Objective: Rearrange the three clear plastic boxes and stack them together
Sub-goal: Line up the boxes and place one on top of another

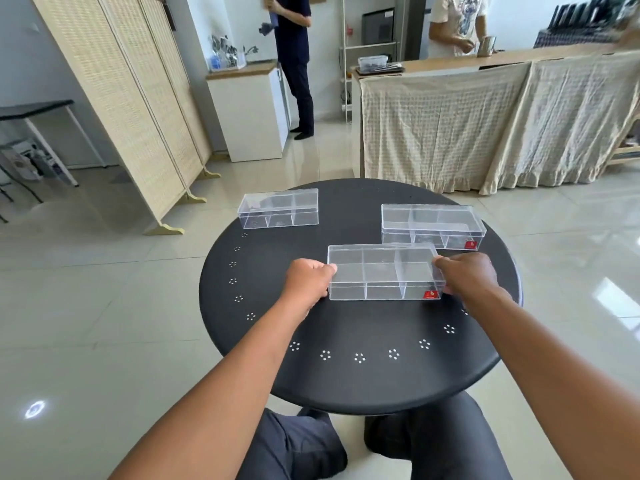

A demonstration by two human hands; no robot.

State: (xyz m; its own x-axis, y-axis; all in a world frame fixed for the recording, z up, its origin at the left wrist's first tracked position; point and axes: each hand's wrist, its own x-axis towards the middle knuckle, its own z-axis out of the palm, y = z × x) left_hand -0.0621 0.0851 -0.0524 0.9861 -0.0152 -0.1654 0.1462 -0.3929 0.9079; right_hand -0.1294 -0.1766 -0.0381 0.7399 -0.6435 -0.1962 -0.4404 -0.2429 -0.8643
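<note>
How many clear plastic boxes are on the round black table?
3: one clear plastic box held between both hands near the middle, one at the far left, one at the far right.

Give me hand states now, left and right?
Left hand: closed on the left end of the near clear box.
Right hand: closed on the same box's right end.

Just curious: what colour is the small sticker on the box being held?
Red sticker, clearest in the head view.

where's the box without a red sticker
In the head view it sits at the far left of the round black table: the unlabelled clear box, apart from the other two and away from both hands.
</note>
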